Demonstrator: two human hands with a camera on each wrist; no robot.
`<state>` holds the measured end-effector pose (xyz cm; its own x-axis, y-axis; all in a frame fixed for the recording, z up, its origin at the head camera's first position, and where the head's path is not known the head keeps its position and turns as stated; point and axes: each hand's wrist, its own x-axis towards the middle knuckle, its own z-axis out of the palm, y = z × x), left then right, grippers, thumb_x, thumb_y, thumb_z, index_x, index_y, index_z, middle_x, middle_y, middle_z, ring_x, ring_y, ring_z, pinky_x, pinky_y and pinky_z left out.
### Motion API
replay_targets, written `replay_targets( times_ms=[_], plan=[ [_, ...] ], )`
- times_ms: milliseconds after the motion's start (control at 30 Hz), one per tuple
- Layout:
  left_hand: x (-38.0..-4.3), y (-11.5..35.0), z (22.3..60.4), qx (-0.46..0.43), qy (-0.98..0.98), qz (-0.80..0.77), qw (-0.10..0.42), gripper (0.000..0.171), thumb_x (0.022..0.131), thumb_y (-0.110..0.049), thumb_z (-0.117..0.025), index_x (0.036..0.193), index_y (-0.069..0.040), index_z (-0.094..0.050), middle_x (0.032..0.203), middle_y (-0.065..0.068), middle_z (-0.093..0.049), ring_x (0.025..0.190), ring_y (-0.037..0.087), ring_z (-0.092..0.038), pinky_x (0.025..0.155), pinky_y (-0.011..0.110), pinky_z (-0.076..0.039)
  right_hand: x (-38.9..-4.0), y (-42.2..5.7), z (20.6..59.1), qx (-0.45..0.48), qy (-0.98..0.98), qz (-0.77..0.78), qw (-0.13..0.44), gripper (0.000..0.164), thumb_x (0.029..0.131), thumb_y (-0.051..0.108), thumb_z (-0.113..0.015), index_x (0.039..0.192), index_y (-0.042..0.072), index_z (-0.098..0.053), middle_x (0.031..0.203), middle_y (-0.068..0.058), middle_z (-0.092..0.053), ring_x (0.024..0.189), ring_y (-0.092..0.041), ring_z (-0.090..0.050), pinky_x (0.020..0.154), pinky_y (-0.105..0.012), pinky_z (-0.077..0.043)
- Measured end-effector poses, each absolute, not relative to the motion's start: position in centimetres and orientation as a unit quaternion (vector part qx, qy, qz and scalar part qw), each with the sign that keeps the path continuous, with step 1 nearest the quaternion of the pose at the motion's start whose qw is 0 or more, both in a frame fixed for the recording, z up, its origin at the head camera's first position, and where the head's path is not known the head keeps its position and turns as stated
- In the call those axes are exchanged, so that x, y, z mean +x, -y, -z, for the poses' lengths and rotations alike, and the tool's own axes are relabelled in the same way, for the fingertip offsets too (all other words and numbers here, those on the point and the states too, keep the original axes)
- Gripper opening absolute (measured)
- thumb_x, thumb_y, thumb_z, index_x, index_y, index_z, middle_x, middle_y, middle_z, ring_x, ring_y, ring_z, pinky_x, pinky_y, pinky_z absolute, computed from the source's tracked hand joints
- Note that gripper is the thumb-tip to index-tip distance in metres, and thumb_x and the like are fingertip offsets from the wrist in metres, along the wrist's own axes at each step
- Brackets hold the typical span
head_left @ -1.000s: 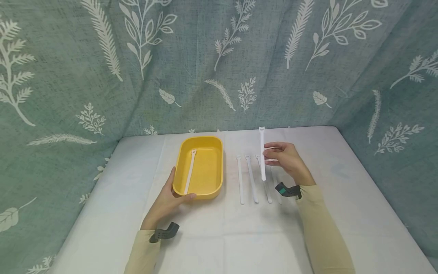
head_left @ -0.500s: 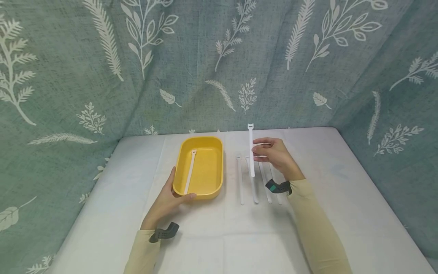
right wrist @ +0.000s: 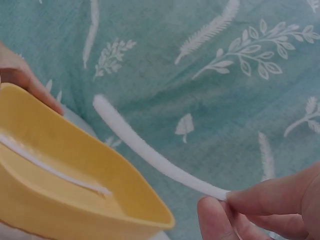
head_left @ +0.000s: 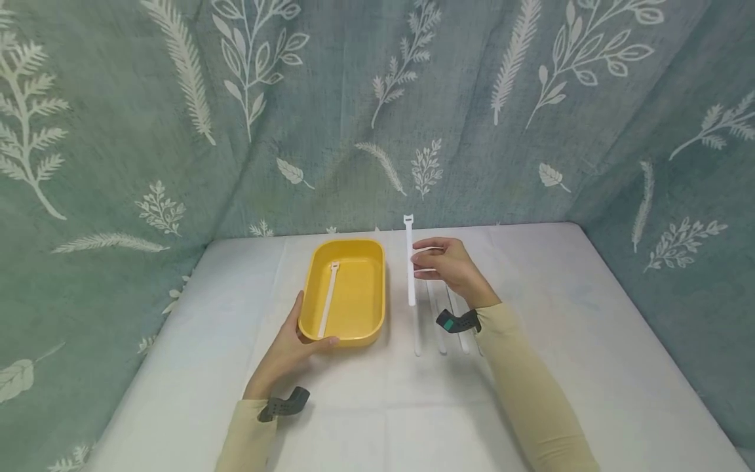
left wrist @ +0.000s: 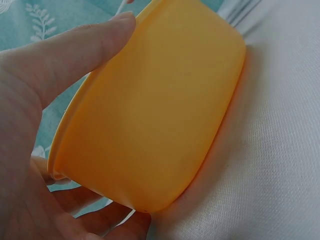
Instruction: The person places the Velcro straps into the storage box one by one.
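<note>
My right hand (head_left: 451, 267) pinches a white hook-and-loop cable tie (head_left: 410, 275) between thumb and fingers, holding it raised just right of the yellow tray (head_left: 361, 298). Its slotted head points to the back. In the right wrist view the held tie's soft strip (right wrist: 150, 155) bends up from the fingertips. My left hand (head_left: 290, 346) grips the tray's near left corner, with its thumb (left wrist: 95, 42) on the rim and its fingers round the outer wall. Another white cable tie (head_left: 328, 300) lies lengthwise inside the tray, left of its middle.
Several more white cable ties (head_left: 417, 335) lie side by side on the white tablecloth (head_left: 377, 419), partly hidden under my right hand and wrist. A green leaf-patterned curtain (head_left: 330, 118) rises behind the table and along both sides.
My right hand has moved left with the pinched cable tie, from above the loose ties to beside the tray. My left hand and the tray stay in place.
</note>
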<state>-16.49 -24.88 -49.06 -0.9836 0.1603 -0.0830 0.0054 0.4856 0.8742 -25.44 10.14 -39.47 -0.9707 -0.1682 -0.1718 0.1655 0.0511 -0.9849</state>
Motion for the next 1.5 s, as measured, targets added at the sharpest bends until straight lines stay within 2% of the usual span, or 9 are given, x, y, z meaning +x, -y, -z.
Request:
replay_targets(
  times_ms=[233,500,733,900,1100,1267,1500],
  plan=[
    [-15.7,24.9,49.5,0.043,-0.858,-0.506,0.074,0.130,0.083,-0.044,-0.087,0.166,-0.030,0.013,0.177,0.007,-0.004,0.161,0.037,-0.021,0.127,0.057,-0.030,-25.6,-8.1,39.6,-0.013,-0.704,0.695,0.144,0.035,0.096,-0.001,-0.068,0.130,-0.003,-0.064,0.098,-0.008,-0.072,0.083,-0.016,-0.071,0.080,-0.034,-0.067],
    [-15.3,24.7,49.6,0.030,-0.860,-0.502,0.079,0.132,0.081,-0.046,-0.088,0.166,-0.027,0.011,0.177,0.006,-0.003,0.162,0.036,-0.015,0.129,0.059,-0.023,-25.5,-6.0,39.7,-0.022,-0.697,0.700,0.153,0.034,0.094,-0.001,-0.069,0.128,-0.003,-0.065,0.099,-0.010,-0.071,0.082,-0.016,-0.072,0.081,-0.035,-0.067],
    [-15.4,24.7,49.4,0.029,-0.865,-0.495,0.078,0.130,0.082,-0.045,-0.087,0.166,-0.027,0.011,0.177,0.007,-0.004,0.162,0.035,-0.016,0.130,0.057,-0.023,-26.1,-4.1,39.8,-0.020,-0.686,0.709,0.164,0.035,0.092,-0.004,-0.071,0.127,-0.003,-0.066,0.102,-0.012,-0.071,0.082,-0.017,-0.072,0.079,-0.036,-0.067],
    [-15.6,24.6,49.1,0.032,-0.864,-0.497,0.078,0.131,0.081,-0.046,-0.088,0.167,-0.026,0.010,0.177,0.008,-0.006,0.161,0.036,-0.021,0.129,0.056,-0.026,-26.4,-3.3,39.9,-0.032,-0.691,0.703,0.166,0.036,0.092,-0.003,-0.071,0.128,-0.003,-0.065,0.104,-0.014,-0.070,0.082,-0.017,-0.072,0.080,-0.034,-0.067],
    [-15.8,24.6,49.0,0.039,-0.860,-0.503,0.077,0.131,0.081,-0.044,-0.088,0.167,-0.026,0.010,0.176,0.009,-0.007,0.159,0.035,-0.027,0.128,0.056,-0.030,-26.6,-2.3,40.0,-0.035,-0.689,0.704,0.168,0.034,0.092,-0.003,-0.072,0.126,-0.004,-0.065,0.099,-0.013,-0.070,0.080,-0.017,-0.072,0.078,-0.034,-0.067],
    [-16.0,24.6,49.0,0.042,-0.860,-0.503,0.077,0.131,0.082,-0.043,-0.088,0.167,-0.024,0.010,0.176,0.010,-0.007,0.158,0.036,-0.028,0.127,0.056,-0.031,-26.7,-1.4,40.2,-0.036,-0.696,0.698,0.168,0.034,0.092,-0.003,-0.071,0.126,-0.003,-0.065,0.094,-0.012,-0.070,0.080,-0.018,-0.071,0.077,-0.034,-0.067],
    [-16.2,24.6,49.0,0.042,-0.862,-0.500,0.075,0.130,0.082,-0.042,-0.087,0.167,-0.026,0.010,0.176,0.010,-0.007,0.158,0.036,-0.028,0.127,0.056,-0.031,-27.0,0.1,40.6,-0.029,-0.702,0.690,0.176,0.034,0.093,-0.004,-0.070,0.127,-0.004,-0.064,0.094,-0.013,-0.070,0.081,-0.020,-0.071,0.076,-0.034,-0.067]
  ],
)
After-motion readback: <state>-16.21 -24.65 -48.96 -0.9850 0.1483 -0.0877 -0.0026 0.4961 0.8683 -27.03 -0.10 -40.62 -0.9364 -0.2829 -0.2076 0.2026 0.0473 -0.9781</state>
